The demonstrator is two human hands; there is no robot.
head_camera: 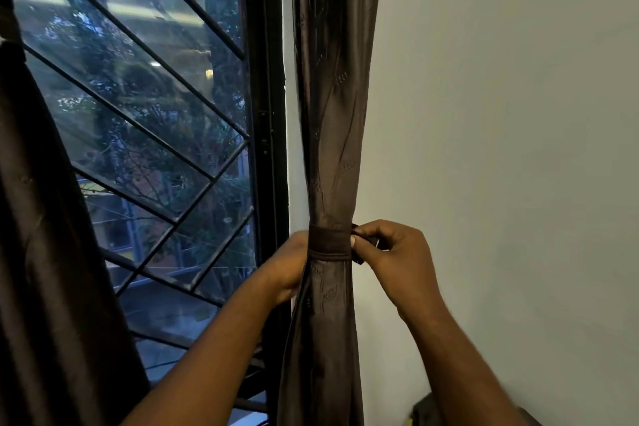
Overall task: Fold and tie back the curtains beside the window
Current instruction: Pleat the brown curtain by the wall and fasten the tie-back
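**Band wrapped round the gathered curtain**

The brown curtain (pixel 330 148) hangs bunched between window (pixel 138 114) and wall (pixel 518 114), cinched by a dark tie-back band (pixel 328 243). The right hand (pixel 394 259) pinches the band's end. The left hand (pixel 287 266) reaches behind the curtain, its fingers hidden, so its grip cannot be told.

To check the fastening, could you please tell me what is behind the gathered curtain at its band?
The left hand is partly behind the curtain at the tie band; fabric hides its fingers and any hook. White wall shows either side.
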